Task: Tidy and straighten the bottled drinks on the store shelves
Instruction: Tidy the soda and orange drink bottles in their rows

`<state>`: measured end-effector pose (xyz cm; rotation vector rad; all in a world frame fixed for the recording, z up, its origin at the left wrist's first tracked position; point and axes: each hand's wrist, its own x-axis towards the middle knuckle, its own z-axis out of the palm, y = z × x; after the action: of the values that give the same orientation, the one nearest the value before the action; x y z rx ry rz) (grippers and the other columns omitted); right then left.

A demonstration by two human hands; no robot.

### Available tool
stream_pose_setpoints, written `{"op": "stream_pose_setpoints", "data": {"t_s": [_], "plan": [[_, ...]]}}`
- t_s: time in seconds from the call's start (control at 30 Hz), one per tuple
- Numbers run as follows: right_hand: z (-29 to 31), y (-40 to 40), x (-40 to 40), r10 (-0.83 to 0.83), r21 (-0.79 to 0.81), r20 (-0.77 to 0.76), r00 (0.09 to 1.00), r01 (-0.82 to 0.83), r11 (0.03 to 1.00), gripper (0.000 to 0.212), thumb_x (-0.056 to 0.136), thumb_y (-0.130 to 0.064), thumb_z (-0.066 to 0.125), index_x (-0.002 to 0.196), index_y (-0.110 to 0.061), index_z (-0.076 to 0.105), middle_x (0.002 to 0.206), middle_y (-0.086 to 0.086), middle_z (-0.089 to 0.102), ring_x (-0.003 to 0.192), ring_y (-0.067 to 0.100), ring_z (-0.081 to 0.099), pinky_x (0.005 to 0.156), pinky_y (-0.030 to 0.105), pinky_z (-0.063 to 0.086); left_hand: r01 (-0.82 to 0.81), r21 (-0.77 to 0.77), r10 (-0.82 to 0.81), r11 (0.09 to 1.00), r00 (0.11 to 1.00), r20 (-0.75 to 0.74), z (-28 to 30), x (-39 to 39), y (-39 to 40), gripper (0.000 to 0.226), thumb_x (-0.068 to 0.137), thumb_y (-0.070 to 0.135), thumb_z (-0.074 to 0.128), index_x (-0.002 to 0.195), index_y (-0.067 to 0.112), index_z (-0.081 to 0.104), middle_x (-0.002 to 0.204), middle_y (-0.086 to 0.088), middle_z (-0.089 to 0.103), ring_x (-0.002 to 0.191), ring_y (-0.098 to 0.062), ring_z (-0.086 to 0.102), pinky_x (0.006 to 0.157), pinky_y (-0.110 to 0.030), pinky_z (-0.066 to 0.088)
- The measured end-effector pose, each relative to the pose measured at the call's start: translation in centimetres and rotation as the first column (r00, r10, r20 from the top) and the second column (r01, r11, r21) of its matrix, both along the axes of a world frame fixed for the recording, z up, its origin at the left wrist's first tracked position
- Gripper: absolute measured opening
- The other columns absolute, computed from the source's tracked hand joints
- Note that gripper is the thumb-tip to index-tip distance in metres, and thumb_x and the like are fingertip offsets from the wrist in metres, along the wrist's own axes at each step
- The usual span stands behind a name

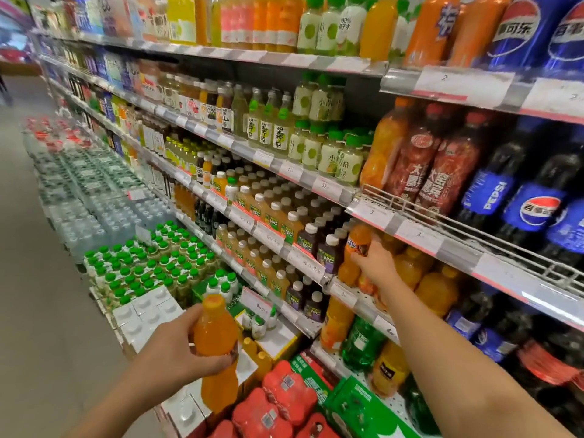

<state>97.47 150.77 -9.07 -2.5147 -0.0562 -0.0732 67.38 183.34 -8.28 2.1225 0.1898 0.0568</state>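
Big picture first: the shelves (316,184) run away to my left, packed with bottled drinks, cola and large orange sodas to the right, small juice bottles in the middle rows. Below, shrink-wrapped red packs (284,396) and green-capped bottle cases (145,263) sit stacked low in the aisle. Now the work: my right hand (376,267) reaches into the orange soda row, fingers wrapped round the labelled waist of a shelf bottle (355,251) standing at the front edge. My left hand (170,346) holds a loose orange bottle (218,346) out in the aisle, clear of the shelf, upright, fingers curled round its middle. I judge these full and fairly heavy, smooth plastic that could slip, walls giving a little under squeeze. The pinched waist looks like the safest hold; the cap is too narrow for steering.
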Motion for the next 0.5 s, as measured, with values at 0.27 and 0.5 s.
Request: {"op": "stream_pose_setpoints", "data": {"t_s": [0.27, 0.5], "plan": [[-0.1, 1.9, 4.7, -0.155, 0.022, -0.175, 0.972, 0.162, 0.987, 0.048, 0.101, -0.059, 0.048, 0.102, -0.012, 0.057, 0.107, 0.015, 0.065, 0.107, 0.037, 0.063, 0.088, 0.043, 0.049, 0.101, -0.174, -0.109, 0.98, 0.993, -0.041, 0.8, 6.7, 3.2, 0.06, 0.066, 0.025, 0.095, 0.116, 0.03, 0.063, 0.101, 0.015, 0.075, 0.088, -0.01, 0.074, 0.074, -0.027, 0.06], [0.2, 3.4, 5.9, -0.293, -0.03, -0.332, 0.897, 0.301, 0.953, 0.07, 0.106, -0.06, 0.035, 0.142, -0.002, 0.054, 0.138, 0.023, 0.06, 0.13, 0.043, 0.054, 0.106, 0.045, 0.044, 0.191, -0.257, -0.215, 0.947, 0.974, -0.068, -0.6, 12.9, 5.2, 0.078, 0.047, 0.05, 0.096, 0.115, 0.033, 0.062, 0.103, 0.012, 0.076, 0.091, -0.017, 0.075, 0.078, -0.035, 0.061]]}}
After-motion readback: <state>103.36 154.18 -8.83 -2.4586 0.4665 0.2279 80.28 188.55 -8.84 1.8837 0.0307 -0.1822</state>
